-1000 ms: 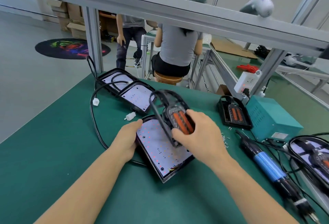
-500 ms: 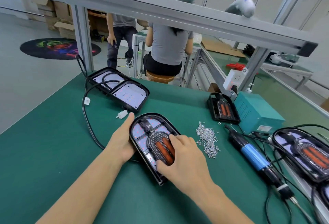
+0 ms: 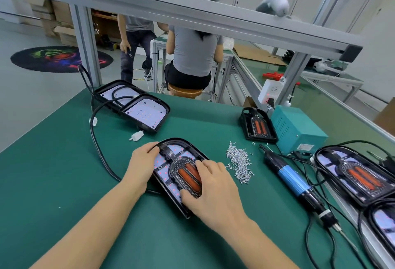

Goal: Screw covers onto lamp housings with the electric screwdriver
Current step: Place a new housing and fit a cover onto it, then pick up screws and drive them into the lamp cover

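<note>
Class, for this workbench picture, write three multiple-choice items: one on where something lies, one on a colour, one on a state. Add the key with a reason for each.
1. Where does the loose pile of small silver screws lie?
A. between the black lamp housing under the hands and the blue-handled electric screwdriver
B. on the overhead shelf
C. inside the teal metal box

2. What colour is the bench mat?
A. grey
B. green
C. red

3. What is the screwdriver's state?
A. held in the right hand
B. held in the left hand
C. lying unheld on the mat

Key: 1 A, the pile sits on the mat between the two. 2 B, the mat is dark green. 3 C, the left hand and right hand both rest on the housing.
</note>
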`<action>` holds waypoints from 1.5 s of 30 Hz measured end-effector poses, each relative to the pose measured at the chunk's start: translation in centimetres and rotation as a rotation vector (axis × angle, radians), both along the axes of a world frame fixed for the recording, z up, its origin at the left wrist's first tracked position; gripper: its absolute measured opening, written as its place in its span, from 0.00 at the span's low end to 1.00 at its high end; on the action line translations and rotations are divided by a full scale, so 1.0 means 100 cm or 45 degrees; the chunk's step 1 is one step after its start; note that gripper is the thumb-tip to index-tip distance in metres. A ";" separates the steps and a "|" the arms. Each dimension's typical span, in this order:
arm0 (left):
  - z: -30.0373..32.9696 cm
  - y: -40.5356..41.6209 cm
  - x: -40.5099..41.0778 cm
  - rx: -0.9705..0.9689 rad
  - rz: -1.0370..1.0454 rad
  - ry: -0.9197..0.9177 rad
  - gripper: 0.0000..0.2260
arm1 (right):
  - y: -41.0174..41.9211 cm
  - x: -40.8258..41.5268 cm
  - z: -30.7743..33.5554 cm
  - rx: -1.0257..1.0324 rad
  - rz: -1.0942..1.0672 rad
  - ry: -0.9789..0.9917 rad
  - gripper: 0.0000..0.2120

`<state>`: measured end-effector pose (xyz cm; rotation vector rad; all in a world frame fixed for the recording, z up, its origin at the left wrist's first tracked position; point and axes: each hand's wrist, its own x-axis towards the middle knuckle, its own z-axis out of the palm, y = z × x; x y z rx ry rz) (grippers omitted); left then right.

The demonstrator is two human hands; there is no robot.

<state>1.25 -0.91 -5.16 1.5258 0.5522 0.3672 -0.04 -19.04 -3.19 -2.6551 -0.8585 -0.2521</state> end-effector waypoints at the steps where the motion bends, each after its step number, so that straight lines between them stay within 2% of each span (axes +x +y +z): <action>1: -0.003 -0.001 0.000 0.284 0.012 0.052 0.12 | -0.002 0.001 0.000 -0.007 0.010 -0.003 0.27; 3: -0.009 -0.003 -0.002 0.708 -0.001 0.155 0.14 | -0.007 0.002 0.000 -0.033 0.028 -0.015 0.27; 5: -0.013 -0.003 -0.006 0.902 -0.030 0.254 0.16 | -0.009 0.003 0.000 -0.077 0.056 -0.033 0.26; 7: -0.015 -0.001 -0.011 0.992 -0.044 0.332 0.17 | -0.008 0.001 0.001 -0.120 0.095 -0.033 0.26; 9: -0.013 0.003 -0.013 0.998 -0.073 0.362 0.17 | -0.010 0.001 0.002 -0.053 0.149 0.032 0.27; 11: -0.007 0.006 -0.015 0.939 -0.124 0.371 0.16 | -0.019 0.004 0.008 0.166 0.180 0.151 0.23; 14: 0.006 0.008 -0.012 0.745 -0.220 0.369 0.16 | -0.050 0.017 0.014 0.371 0.048 0.191 0.16; 16: 0.015 0.009 -0.008 0.642 -0.261 0.391 0.13 | -0.077 0.032 0.014 0.333 -0.150 0.179 0.15; 18: 0.022 0.011 -0.003 0.605 -0.225 0.409 0.14 | -0.105 0.048 0.012 0.184 -0.378 0.155 0.14; 23: 0.037 -0.008 0.012 0.896 -0.124 0.190 0.15 | -0.161 0.075 0.005 -0.220 -0.842 0.178 0.10; 26: 0.049 -0.035 0.028 1.042 -0.270 0.016 0.12 | -0.174 0.085 0.003 -0.337 -0.918 0.297 0.14; 28: 0.056 -0.054 0.041 1.103 -0.386 -0.009 0.10 | -0.175 0.091 0.003 -0.352 -0.906 0.365 0.14; 31: 0.059 -0.082 0.063 1.219 -0.613 0.094 0.09 | -0.172 0.097 0.002 -0.327 -0.876 0.414 0.15; 35: 0.048 -0.104 0.088 1.345 -0.861 0.356 0.09 | -0.165 0.106 0.003 -0.312 -0.866 0.492 0.15; 39: 0.034 -0.114 0.100 1.391 -0.883 0.488 0.07 | -0.165 0.116 0.007 -0.319 -0.884 0.591 0.16; 45: 0.027 -0.125 0.107 1.425 -0.838 0.449 0.02 | -0.169 0.126 0.005 -0.278 -0.906 0.642 0.17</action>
